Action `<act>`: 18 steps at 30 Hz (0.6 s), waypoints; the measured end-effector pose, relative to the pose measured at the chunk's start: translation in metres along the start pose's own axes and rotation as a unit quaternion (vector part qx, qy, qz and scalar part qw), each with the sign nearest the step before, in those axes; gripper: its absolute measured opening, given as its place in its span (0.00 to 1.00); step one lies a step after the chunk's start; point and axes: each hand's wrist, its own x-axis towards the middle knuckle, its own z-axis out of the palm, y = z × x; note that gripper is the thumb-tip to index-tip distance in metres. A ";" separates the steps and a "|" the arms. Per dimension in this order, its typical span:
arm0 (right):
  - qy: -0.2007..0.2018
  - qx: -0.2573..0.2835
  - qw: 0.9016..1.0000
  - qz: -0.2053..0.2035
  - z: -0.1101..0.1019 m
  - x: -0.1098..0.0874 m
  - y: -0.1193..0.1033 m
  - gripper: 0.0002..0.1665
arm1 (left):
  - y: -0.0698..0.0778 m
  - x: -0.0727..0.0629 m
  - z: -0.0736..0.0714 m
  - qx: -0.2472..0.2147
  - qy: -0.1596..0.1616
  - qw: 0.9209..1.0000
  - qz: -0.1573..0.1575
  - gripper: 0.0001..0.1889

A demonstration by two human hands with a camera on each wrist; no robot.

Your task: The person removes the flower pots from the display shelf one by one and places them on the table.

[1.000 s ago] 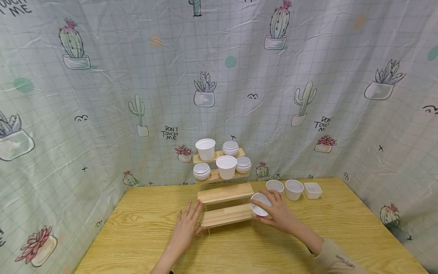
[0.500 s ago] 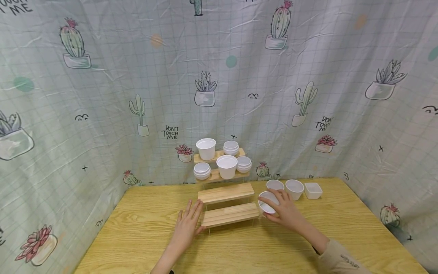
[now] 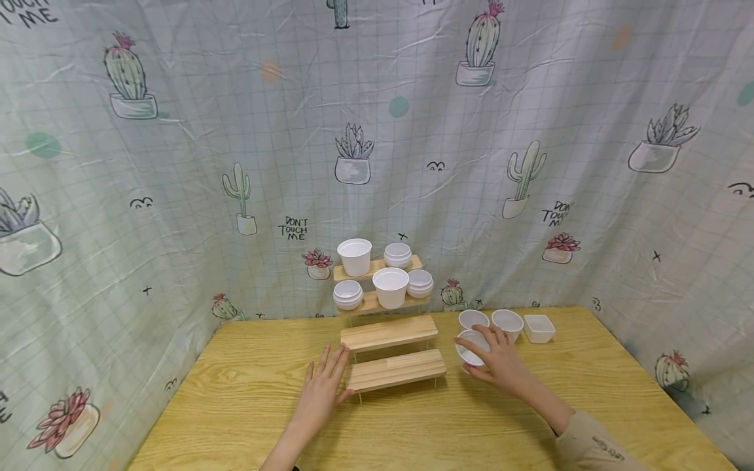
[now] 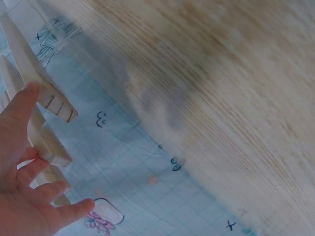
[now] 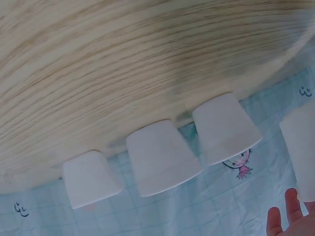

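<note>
A white plastic flowerpot (image 3: 471, 349) is in my right hand (image 3: 505, 366), thumb and fingers around its rim side, right of the stepped wooden stand (image 3: 396, 369). The same pot (image 5: 301, 147) shows at the right edge of the right wrist view, by my fingertips (image 5: 291, 201). My left hand (image 3: 321, 387) touches the left ends of the stand's two lower planks with fingers spread. In the left wrist view, the thumb lies at one plank end (image 4: 59, 105) and a fingertip at another. Whether the held pot touches the table cannot be told.
On the stand's upper planks sit several white pots, among them a tall one (image 3: 390, 288) and a small round one (image 3: 348, 296). Behind my right hand stand two round pots, one here (image 3: 507, 322), and a square one (image 3: 538, 329). A cactus-print curtain (image 3: 377, 216) encloses the table (image 3: 247, 392).
My right hand has carried the pot rightward, away from the right end of the lowest plank. The left hand stays in place on the stand.
</note>
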 end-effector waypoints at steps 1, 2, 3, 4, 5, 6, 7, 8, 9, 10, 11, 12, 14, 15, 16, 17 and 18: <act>0.000 -0.001 1.000 -0.002 0.000 -0.001 0.001 0.27 | 0.000 0.000 0.000 0.000 -0.003 1.000 -0.001 0.42; -0.001 -0.005 1.000 -0.004 0.001 -0.002 0.003 0.27 | 0.000 0.000 0.000 0.000 -0.006 1.000 -0.002 0.42; -0.001 -0.008 1.000 -0.006 0.001 -0.002 0.004 0.27 | 0.000 0.000 0.000 0.001 -0.009 1.000 -0.004 0.42; -0.002 -0.011 1.000 -0.009 0.001 -0.003 0.005 0.27 | 0.000 -0.001 0.000 0.002 -0.011 1.000 -0.005 0.42; -0.002 -0.011 1.000 -0.012 0.001 -0.003 0.006 0.27 | 0.000 -0.001 0.000 0.001 -0.012 1.000 -0.005 0.42; -0.003 -0.013 1.000 -0.013 0.001 -0.004 0.007 0.26 | 0.000 -0.001 0.000 0.002 -0.011 1.000 -0.004 0.42; -0.005 -0.015 1.000 -0.014 0.001 -0.004 0.008 0.26 | 0.000 -0.001 0.000 0.002 -0.009 1.000 -0.003 0.42; -0.007 -0.018 1.000 -0.016 0.001 -0.004 0.009 0.26 | 0.000 -0.001 0.000 0.003 -0.006 1.000 -0.001 0.42; -0.009 -0.018 1.000 -0.016 0.002 -0.005 0.010 0.26 | 0.000 -0.001 0.000 0.003 -0.001 1.000 0.001 0.42; -0.012 -0.019 1.000 -0.016 0.002 -0.005 0.011 0.26 | 0.000 -0.001 0.000 0.004 0.002 1.000 0.003 0.42; -0.014 -0.021 1.000 -0.016 0.003 -0.006 0.012 0.26 | 0.000 -0.001 0.000 0.004 0.006 1.000 0.005 0.42; -0.017 -0.022 1.000 -0.015 0.003 -0.006 0.013 0.26 | 0.000 -0.001 0.000 0.005 0.007 1.000 0.005 0.42; -0.023 -0.022 0.999 -0.014 0.004 -0.008 0.015 0.26 | 0.000 0.000 0.000 0.007 0.005 1.000 0.004 0.42; -0.027 -0.022 0.999 -0.012 0.005 -0.009 0.015 0.26 | 0.000 0.000 0.000 0.006 0.002 1.000 0.002 0.42; -0.032 -0.023 0.999 -0.011 0.005 -0.009 0.016 0.25 | 0.000 0.000 0.000 0.007 -0.002 1.000 0.000 0.42; -0.036 -0.024 0.999 -0.009 0.006 -0.010 0.016 0.25 | 0.000 0.000 0.000 0.008 -0.006 1.000 -0.002 0.42; -0.041 -0.025 0.999 -0.007 0.006 -0.011 0.017 0.24 | 0.000 0.000 0.000 0.010 -0.010 1.000 -0.003 0.42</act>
